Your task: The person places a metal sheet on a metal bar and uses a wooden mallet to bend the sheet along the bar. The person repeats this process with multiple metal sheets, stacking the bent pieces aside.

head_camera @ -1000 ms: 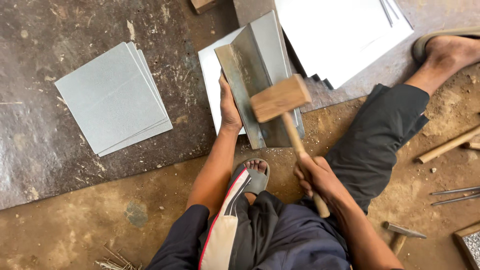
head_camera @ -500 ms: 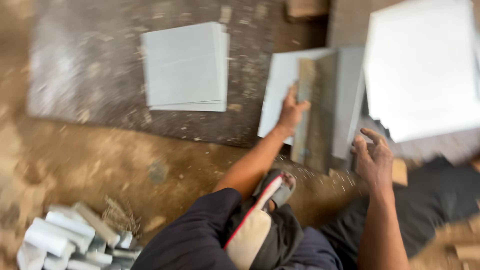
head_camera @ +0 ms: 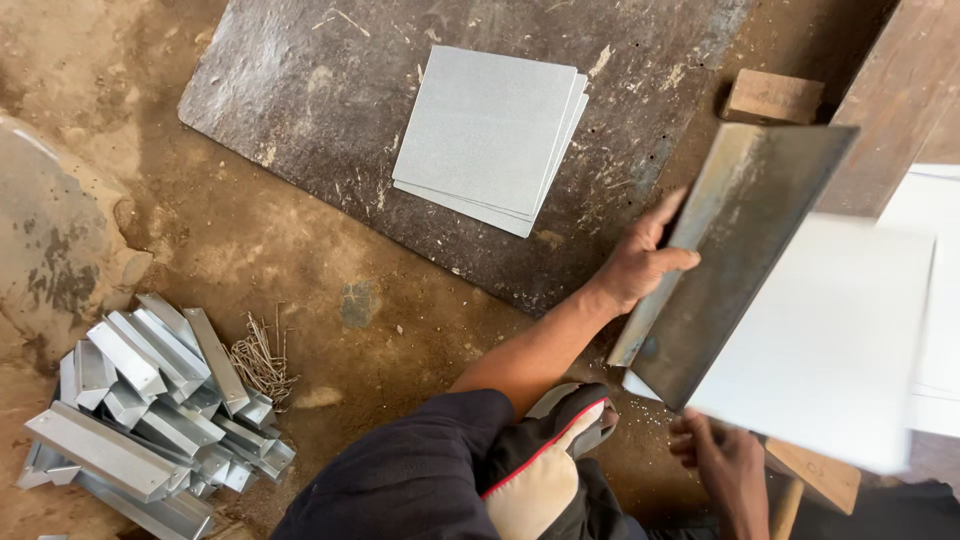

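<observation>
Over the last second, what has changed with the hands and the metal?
The right hand let go of the wooden mallet, which now lies beside it. Both hands lifted the folded metal sheet off the ground; the left hand grips its edge, the right holds it from below. The stack of flat sheets on the dark plate stayed put.

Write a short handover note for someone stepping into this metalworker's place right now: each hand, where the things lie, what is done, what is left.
Left hand: grips the upper left edge of the folded metal sheet, lifted and tilted.
Right hand: under the sheet's lower edge; grip unclear.
Hammer: lies by the right hand, mostly hidden.
Flat sheets: a small stack on the dark steel plate.
Done: a pile of folded pieces on the ground, far left.
Left: the sheet in hand and, it seems, the flat stack.
</observation>
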`<action>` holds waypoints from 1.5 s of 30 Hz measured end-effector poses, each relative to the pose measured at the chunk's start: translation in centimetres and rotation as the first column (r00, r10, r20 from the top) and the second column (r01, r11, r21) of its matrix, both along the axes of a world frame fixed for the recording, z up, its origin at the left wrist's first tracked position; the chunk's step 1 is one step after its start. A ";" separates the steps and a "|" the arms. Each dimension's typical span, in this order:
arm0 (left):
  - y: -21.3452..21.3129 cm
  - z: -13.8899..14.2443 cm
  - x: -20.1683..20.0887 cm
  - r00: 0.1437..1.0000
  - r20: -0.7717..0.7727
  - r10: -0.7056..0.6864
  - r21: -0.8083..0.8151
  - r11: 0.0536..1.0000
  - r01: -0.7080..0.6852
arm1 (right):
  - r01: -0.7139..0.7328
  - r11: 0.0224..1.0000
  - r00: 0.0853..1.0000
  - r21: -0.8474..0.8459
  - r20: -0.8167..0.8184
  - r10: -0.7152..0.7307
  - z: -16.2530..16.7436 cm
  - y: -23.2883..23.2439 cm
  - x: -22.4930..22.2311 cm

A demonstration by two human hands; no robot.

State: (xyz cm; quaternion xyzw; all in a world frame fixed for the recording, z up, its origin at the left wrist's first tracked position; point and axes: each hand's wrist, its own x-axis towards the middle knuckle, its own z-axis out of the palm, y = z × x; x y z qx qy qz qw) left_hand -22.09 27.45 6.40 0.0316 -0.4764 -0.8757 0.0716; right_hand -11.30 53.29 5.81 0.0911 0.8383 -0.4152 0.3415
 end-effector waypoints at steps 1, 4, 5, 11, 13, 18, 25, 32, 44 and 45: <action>0.3 -0.2 -0.1 1.000 -0.001 0.021 -0.078 0.997 -0.021 | 0.087 0.995 0.977 -0.053 -0.192 -0.096 1.0 -0.1 0.2; 3.0 -2.1 0.2 0.998 0.023 -0.056 -0.161 0.985 0.059 | 0.316 0.944 0.546 -0.097 -0.795 -0.265 2.5 2.4 0.8; 3.9 -2.9 0.4 0.992 0.033 -0.118 -0.114 0.986 0.121 | 0.412 0.909 0.507 -0.064 -0.813 -0.287 2.0 3.7 0.3; 9.3 -4.8 1.9 0.977 0.143 -0.157 -0.506 0.837 0.209 | 0.303 0.916 0.596 0.263 -0.802 0.034 -5.1 7.7 -5.4; 9.8 -4.2 2.5 0.984 0.108 -0.141 -0.599 0.781 0.178 | 0.375 0.919 0.525 0.119 -0.844 -0.105 -5.7 8.5 -5.2; 9.7 -3.8 3.3 0.979 0.136 -0.149 -0.610 0.766 0.201 | 0.461 0.876 0.697 0.139 -0.668 -0.261 -4.9 11.1 -3.6; 7.1 -4.0 -1.7 0.988 0.086 -0.127 -0.822 0.551 0.143 | 0.341 0.860 0.562 -0.379 -0.651 -0.509 -7.9 6.0 -6.2; 11.8 -6.1 -2.1 0.999 -0.052 -0.005 -0.833 0.551 -0.041 | 0.287 0.833 0.643 -0.474 -0.549 -0.534 -8.7 2.6 -8.7; 12.4 -6.1 -0.9 0.998 0.044 -0.046 -0.828 0.558 0.062 | 0.214 0.951 0.726 -0.221 -0.616 -0.307 -7.9 2.4 -8.1; 12.1 -5.9 -0.7 0.998 0.032 -0.056 -0.847 0.529 0.057 | 0.187 0.956 0.686 -0.226 -0.667 -0.292 -8.0 2.4 -8.1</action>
